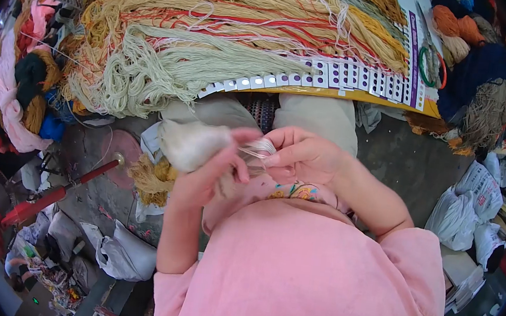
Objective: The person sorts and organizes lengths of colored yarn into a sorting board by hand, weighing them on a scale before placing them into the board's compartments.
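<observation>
My left hand (pixel 222 161) is smeared by motion, its fingers partly bent. Against it is a blurred bundle of off-white yarn (pixel 193 144), which seems to move with the hand. My right hand (pixel 305 156) is closed, with thumb and fingers pinching a small loop of white thread (pixel 261 148). Thin strands run across the gap between the two hands, over my lap. How the bundle is wrapped or held in my left fingers cannot be made out.
Before me a table holds long skeins of tan, red and pale green yarn (pixel 170 63) beside color cards (pixel 360 78). Scissors (pixel 427 53) with green and red handles lie at right. Yarn hanks (pixel 16 96) hang left, near a red metal stand (pixel 58 196). Plastic bags (pixel 467 205) stand right.
</observation>
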Demonstrator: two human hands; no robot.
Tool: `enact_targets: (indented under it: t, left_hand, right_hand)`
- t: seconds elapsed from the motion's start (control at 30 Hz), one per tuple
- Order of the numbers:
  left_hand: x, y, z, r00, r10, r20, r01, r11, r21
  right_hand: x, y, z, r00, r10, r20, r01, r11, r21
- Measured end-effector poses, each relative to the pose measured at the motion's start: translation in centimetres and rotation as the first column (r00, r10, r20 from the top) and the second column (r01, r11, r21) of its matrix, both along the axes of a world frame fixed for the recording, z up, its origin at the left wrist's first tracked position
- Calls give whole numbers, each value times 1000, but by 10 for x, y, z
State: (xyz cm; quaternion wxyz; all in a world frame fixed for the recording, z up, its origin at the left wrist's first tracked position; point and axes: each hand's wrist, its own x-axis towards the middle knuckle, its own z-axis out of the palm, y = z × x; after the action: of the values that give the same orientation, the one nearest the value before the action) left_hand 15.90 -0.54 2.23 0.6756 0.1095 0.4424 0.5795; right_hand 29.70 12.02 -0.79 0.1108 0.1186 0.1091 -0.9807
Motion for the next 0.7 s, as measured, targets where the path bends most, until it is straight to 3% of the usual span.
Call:
enact_targets:
  t: [0.03, 0.07, 0.1, 0.13, 0.17, 0.23, 0.27, 0.3, 0.33, 0.37, 0.4, 0.43, 0.47, 0.5, 0.53, 0.57, 0.6, 0.63, 0.67, 0.7]
  left_hand:
    - [-2, 5, 1, 966, -152, -209, 125, 983, -137]
    - [-8, 8, 2, 971, -197, -133, 173, 969, -175]
    - [-16, 10, 3, 977, -188, -98, 168, 968, -186]
    - [-24, 11, 5, 980, -187, -64, 171, 965, -200]
    - [-30, 10, 8, 991, -103, -80, 79, 964, -254]
    - [-57, -3, 0, 978, 193, -75, -204, 960, -194]
    - [-83, -18, -17, 784, 420, 457, -408, 904, -130]
    - [-108, -38, -39, 591, 337, 733, -498, 867, 4]
    - [-140, -71, -69, 596, 245, 765, -526, 839, 142]
    - [-173, -108, -97, 605, 149, 782, -549, 790, 274]
    - [-206, -154, -117, 603, 580, 548, -679, 734, -30]
    - [-226, -191, -122, 504, 851, 149, -812, 525, -255]
    - [-231, -204, -109, 100, 993, 65, -904, 118, -410]
    - [-245, -235, -105, 33, 993, 114, -867, 85, -491]
    - [-252, -236, -102, 42, 993, 113, -867, 93, -490]
    - [-258, -238, -99, 82, 995, 47, -892, 95, -441]
    - [-263, -238, -95, 117, 993, -19, -915, 100, -391]
    - [-268, -235, -92, 150, 985, -86, -933, 112, -342]
    - [-271, -230, -89, 181, 971, -154, -947, 130, -293]
    - [-275, -222, -87, 207, 954, -219, -958, 152, -244]
  right_hand:
    - [3, 5, 5, 1000, -3, 0, 3, 1000, 3]
    - [9, 13, 12, 998, 52, 47, -70, 801, 595]
    - [13, 22, 20, 991, 63, 116, -129, 283, 950]
    - [15, 30, 31, 993, 93, 74, -83, 91, 992]
    - [19, 36, 35, 995, 76, 71, -77, 89, 993]
    - [28, 51, 41, 961, -72, -269, 274, 406, 872]
    - [32, 60, 44, 912, -241, -332, 409, 598, 689]
    - [37, 70, 46, 844, -412, -343, 532, 720, 445]
    - [44, 81, 50, 774, -560, -296, 617, 772, 152]
    - [54, 95, 47, 718, -610, -334, 649, 760, 8]
    - [66, 110, 43, 656, -662, -361, 664, 734, -139]
    - [79, 125, 46, 568, -768, -297, 710, 639, -294]
    - [97, 147, 47, 520, -798, -303, 815, 570, -102]
    - [114, 171, 49, 442, -845, -300, 893, 446, 59]
    - [142, 204, 48, 367, -897, -247, 929, 339, 151]
    - [170, 236, 53, 359, -866, -349, 931, 307, 196]
    - [217, 279, 64, 226, -925, -304, 922, 103, 373]
    - [251, 307, 79, 86, -887, -455, 918, -107, 382]
    - [295, 341, 93, -152, -861, -485, 825, -381, 418]
    - [301, 348, 113, -160, -858, -489, 819, -391, 420]
